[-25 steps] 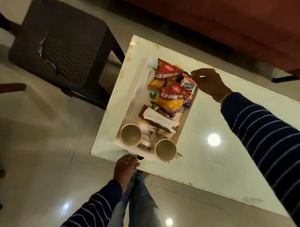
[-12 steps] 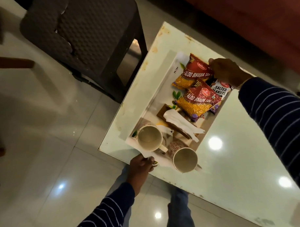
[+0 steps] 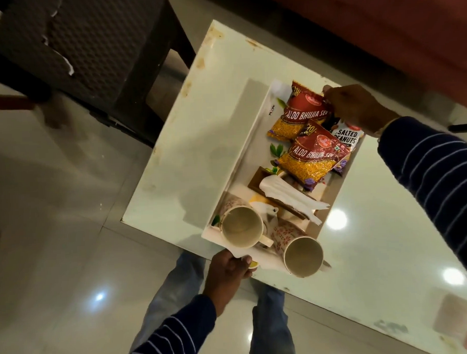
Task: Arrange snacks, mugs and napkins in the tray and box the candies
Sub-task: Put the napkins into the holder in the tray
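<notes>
Glossy pale floor tiles [image 3: 57, 236] are seen at the left, with a dark woven-pattern chair [image 3: 90, 44] at the upper left beside a white glass-topped table [image 3: 199, 151]. On the table a long white tray [image 3: 254, 128] is placed, its near end overhanging the table edge. The near rim is gripped by the left hand [image 3: 227, 269], fingers curled over it. Two empty floral mugs are stood at that end, the left mug [image 3: 242, 227] just beside the right mug [image 3: 302, 256]. White napkins [image 3: 288, 196] are laid across the middle on a brown holder. Beyond them, two red packets marked Aloo Bhujia Sev are overlapped, the near packet [image 3: 313, 158] partly over the far packet [image 3: 301, 113], with a salted peanuts packet [image 3: 346, 138] tucked behind. The far packet's top corner is pinched by the right hand [image 3: 357, 106] at the tray's far end.
</notes>
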A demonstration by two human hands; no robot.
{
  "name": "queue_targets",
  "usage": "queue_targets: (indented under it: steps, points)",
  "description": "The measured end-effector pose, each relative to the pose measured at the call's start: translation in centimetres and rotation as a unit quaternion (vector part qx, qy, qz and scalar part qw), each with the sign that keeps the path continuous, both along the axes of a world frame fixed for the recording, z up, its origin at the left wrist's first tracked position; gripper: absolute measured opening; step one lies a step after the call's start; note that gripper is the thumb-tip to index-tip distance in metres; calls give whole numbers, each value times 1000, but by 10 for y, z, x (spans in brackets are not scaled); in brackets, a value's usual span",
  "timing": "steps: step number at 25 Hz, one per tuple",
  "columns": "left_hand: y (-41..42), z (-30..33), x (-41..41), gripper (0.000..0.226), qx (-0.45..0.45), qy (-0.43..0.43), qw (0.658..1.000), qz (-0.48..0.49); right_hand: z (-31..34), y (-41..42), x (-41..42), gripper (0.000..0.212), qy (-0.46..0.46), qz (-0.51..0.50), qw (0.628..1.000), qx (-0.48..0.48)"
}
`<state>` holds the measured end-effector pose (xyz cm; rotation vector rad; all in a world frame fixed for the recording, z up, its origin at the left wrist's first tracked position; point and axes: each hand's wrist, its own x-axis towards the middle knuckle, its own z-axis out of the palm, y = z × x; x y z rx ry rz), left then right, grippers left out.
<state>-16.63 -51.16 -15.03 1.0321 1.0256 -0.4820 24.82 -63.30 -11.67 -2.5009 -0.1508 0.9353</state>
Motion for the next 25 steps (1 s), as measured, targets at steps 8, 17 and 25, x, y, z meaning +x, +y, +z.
queue_targets:
  steps: [8, 17, 25]
  points:
    - [-125, -13, 7, 20, -2, 15, 999, -44, 0, -133, 4, 61, 2, -32, 999, 2]
    - [-188, -26, 17, 18, 35, 34, 998, -50, -31, -200, 11, 66, 3, -65, 997, 44]
    - [-197, -24, 19, 12, 35, 39, 997, -49, -31, -213, 7, 51, 3, -53, 995, 83]
